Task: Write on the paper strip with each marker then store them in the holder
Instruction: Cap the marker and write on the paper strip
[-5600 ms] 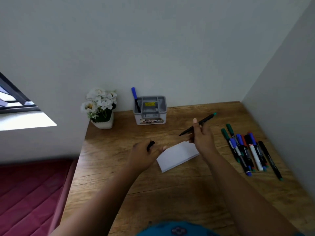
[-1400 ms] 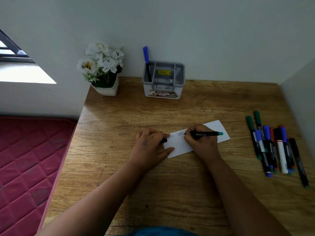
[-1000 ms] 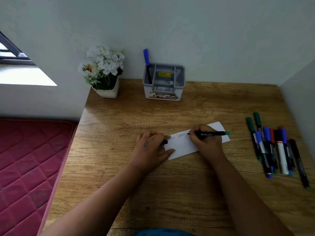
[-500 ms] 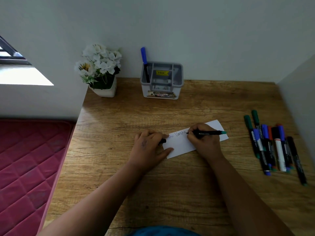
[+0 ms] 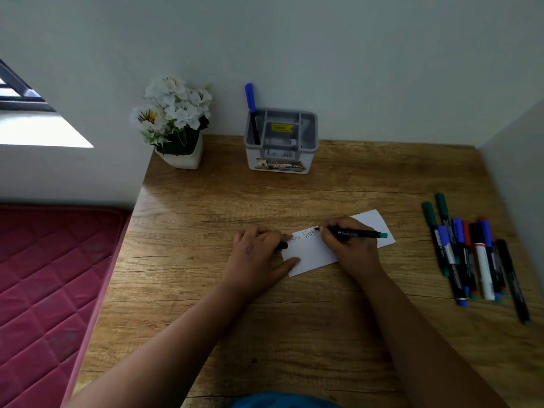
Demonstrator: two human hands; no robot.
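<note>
Between our right thumb and fingers (image 5: 329,231) sits a black marker with a green end (image 5: 351,232), pinched near its tip; the tip touches the white paper strip (image 5: 312,251) just past the last handwritten letters, and the barrel lies low across our right hand (image 5: 353,248), pointing away to the right; the heel of that hand rests on the strip and covers its middle. Just left of the writing fingers, our left hand (image 5: 256,259) lies with its fingers curled round a small black cap (image 5: 282,245), whose end shows beside the strip's left edge; our left thumb stretches along the strip's near left corner and presses it to the wooden desk (image 5: 294,334).

Well to the right of the writing fingers, a row of markers (image 5: 471,254) lies side by side on the desk, touching or overlapping, with green, blue, red, white and black barrels or caps; the outermost black one lies a little apart from the rest.

Beyond the fingers, at the wall, stands a grey holder (image 5: 282,142) with several compartments; a blue-capped marker (image 5: 251,113) stands upright in its left compartment; left of the holder sits a white pot of white flowers (image 5: 176,125) at the desk's far corner; a red quilted mattress (image 5: 47,284) lies off the desk's left edge.
</note>
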